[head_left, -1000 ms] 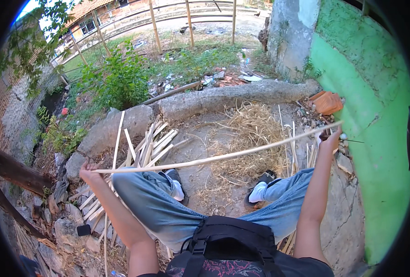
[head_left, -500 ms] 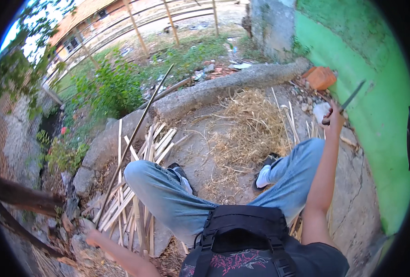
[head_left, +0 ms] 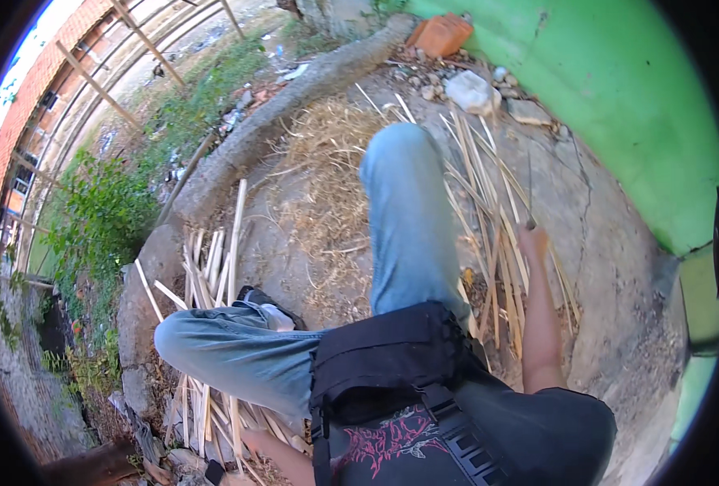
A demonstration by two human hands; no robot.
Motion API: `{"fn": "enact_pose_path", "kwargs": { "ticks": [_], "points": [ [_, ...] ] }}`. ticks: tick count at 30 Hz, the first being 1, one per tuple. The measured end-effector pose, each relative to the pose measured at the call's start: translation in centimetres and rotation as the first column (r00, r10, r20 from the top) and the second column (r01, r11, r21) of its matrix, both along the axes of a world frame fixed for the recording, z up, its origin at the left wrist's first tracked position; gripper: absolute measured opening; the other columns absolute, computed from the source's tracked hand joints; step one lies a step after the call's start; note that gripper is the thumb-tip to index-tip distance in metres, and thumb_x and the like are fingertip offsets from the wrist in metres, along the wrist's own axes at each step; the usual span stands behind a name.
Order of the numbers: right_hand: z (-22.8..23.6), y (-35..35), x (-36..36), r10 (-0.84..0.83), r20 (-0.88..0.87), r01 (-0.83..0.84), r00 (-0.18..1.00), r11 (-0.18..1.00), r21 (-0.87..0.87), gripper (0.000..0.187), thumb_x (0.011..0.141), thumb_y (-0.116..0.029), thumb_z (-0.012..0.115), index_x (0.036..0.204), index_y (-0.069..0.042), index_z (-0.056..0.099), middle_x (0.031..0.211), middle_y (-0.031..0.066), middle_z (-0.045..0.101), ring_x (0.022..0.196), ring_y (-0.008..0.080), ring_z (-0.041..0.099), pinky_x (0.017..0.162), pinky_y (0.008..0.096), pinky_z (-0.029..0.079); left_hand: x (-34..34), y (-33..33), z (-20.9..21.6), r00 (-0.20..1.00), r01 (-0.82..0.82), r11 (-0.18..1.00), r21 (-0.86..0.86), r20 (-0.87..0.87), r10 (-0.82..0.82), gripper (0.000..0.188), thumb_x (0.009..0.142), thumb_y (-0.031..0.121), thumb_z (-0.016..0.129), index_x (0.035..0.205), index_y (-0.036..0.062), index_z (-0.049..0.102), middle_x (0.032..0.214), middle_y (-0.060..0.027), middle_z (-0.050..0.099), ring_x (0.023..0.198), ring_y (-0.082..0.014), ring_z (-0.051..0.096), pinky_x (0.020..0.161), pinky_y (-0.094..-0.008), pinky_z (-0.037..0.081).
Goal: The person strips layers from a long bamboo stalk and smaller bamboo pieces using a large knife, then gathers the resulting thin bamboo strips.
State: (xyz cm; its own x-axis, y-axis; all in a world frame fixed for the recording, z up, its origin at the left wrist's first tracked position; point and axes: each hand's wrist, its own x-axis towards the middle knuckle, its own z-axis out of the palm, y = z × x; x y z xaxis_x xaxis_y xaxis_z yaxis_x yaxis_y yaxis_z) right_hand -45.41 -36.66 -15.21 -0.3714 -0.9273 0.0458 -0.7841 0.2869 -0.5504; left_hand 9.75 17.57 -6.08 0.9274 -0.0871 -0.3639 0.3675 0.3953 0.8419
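Observation:
My right hand [head_left: 532,239] is closed around the handle of a knife [head_left: 529,180], its thin blade pointing away from me. It is beside a bundle of long, thin bamboo-like strips [head_left: 501,267] on the ground to my right. Low on the left, my left hand [head_left: 252,440] is at the near end of another pile of pale split strips [head_left: 205,413]. Its fingers are too small and blurred to show whether they grip anything. My knees, in blue jeans, are spread between the two piles.
Dry, curly shavings [head_left: 327,154] lie heaped ahead. A long concrete kerb [head_left: 294,105] curves behind them. A green wall [head_left: 594,113] rises on the right, with a white stone [head_left: 473,92] and an orange block [head_left: 442,36] near its foot. Leafy plants [head_left: 104,206] grow at the left.
The view has turned to the right. My right hand with the knife has come down from near the wall to the right-hand strips. The long dark stick near my left hand is no longer visible.

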Motion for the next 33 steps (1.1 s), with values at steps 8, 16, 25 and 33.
{"fn": "enact_pose_path", "kwargs": {
  "ticks": [8, 16, 25, 33],
  "points": [
    [-5.9, 14.5, -3.1, -0.203, -0.142, 0.237, 0.969, 0.926, 0.294, 0.03, 0.073, -0.026, 0.063, 0.086, 0.001, 0.066, 0.088, 0.0225, 0.067, 0.086, 0.0363, 0.066, 0.077, 0.0445, 0.052, -4.2, -3.7, 0.5, 0.985, 0.168, 0.986, -0.01, -0.024, -0.168, 0.036, 0.089, 0.031, 0.04, 0.099, 0.0008, 0.057, 0.092, -0.0129, 0.054, 0.085, -0.0238, 0.056, 0.07, -0.0364, 0.046],
    [-7.4, 18.0, -5.6, -0.408, -0.075, 0.411, 0.91, 0.862, 0.299, 0.028, 0.074, -0.022, 0.059, 0.092, -0.001, 0.066, 0.092, 0.0223, 0.067, 0.09, 0.0392, 0.064, 0.081, 0.0484, 0.049, -2.4, -4.5, 4.6, 0.984, 0.152, 0.987, 0.054, 0.083, -0.156, 0.042, 0.089, 0.036, 0.039, 0.105, 0.0008, 0.054, 0.099, -0.0136, 0.053, 0.09, -0.0242, 0.055, 0.074, -0.0365, 0.046],
    [-10.0, 16.6, -3.6, -0.26, 0.008, 0.25, 0.965, 0.934, 0.254, 0.029, 0.069, -0.026, 0.067, 0.084, -0.001, 0.061, 0.082, 0.0197, 0.067, 0.082, 0.0374, 0.066, 0.076, 0.0475, 0.052, 3.6, -5.4, 12.7, 0.951, 0.051, 0.99, 0.129, 0.297, -0.087, 0.048, 0.089, 0.041, 0.038, 0.112, 0.0008, 0.052, 0.107, -0.0143, 0.051, 0.096, -0.0247, 0.054, 0.079, -0.0367, 0.045],
    [-10.7, 15.9, -0.8, -0.142, 0.029, 0.125, 0.989, 0.936, 0.33, 0.028, 0.074, -0.031, 0.065, 0.086, -0.005, 0.062, 0.08, 0.0191, 0.067, 0.08, 0.0363, 0.066, 0.074, 0.0483, 0.051, 6.4, -6.9, 15.5, 0.926, 0.024, 0.991, 0.131, 0.371, -0.072, 0.055, 0.089, 0.046, 0.037, 0.117, 0.0008, 0.049, 0.113, -0.0149, 0.05, 0.102, -0.0252, 0.053, 0.083, -0.0368, 0.044]
  ]
}}
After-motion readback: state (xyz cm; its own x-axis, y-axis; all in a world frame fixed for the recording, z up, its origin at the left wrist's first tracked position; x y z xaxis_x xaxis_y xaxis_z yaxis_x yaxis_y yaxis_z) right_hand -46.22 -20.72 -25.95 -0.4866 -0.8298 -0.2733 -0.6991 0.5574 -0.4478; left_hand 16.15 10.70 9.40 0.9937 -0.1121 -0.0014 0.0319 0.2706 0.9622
